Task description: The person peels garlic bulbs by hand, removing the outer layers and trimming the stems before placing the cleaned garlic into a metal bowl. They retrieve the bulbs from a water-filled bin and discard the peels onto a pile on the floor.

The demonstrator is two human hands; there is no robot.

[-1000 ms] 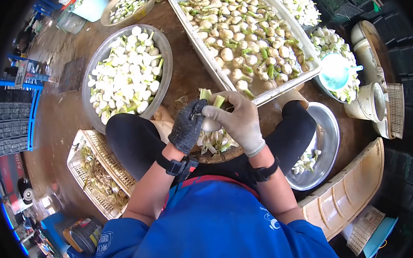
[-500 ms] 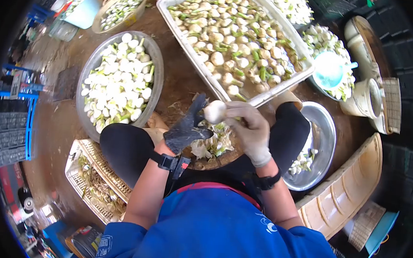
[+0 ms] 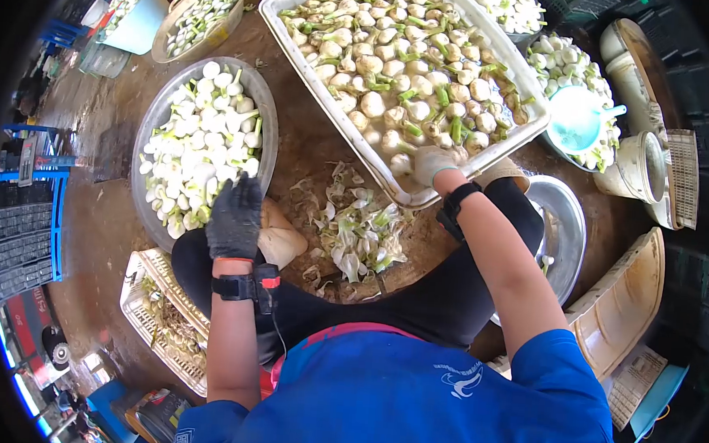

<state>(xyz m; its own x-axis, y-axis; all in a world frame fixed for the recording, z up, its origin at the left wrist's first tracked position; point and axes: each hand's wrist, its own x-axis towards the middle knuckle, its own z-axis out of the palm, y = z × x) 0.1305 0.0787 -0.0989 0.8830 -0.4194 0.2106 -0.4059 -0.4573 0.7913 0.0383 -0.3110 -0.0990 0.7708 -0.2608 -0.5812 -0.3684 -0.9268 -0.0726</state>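
Observation:
My left hand (image 3: 236, 217), in a black glove, is over the near right rim of a round grey tub (image 3: 272, 119) of peeled white garlic bulbs (image 3: 201, 143). Its fingers stretch toward the bulbs, and I see nothing held. In a pale glove, my right hand (image 3: 439, 163) reaches over the near edge of a large white tray (image 3: 329, 98) of unpeeled garlic bulbs (image 3: 396, 66) sitting in water. Its fingertips are among the bulbs, so their grip is hidden. A heap of garlic skins (image 3: 362, 230) lies on the floor between my legs.
A metal basin (image 3: 569, 235) with a few bulbs stands by my right knee. Beyond it are a blue dipper (image 3: 576, 119) on heaped bulbs and a white bucket (image 3: 635, 167). A plastic crate (image 3: 135, 285) of trimmings is at my left.
My hands have parted from the bulb they shared. The left went left to the grey tub; the right went forward to the tray. The skins between my legs now show fully.

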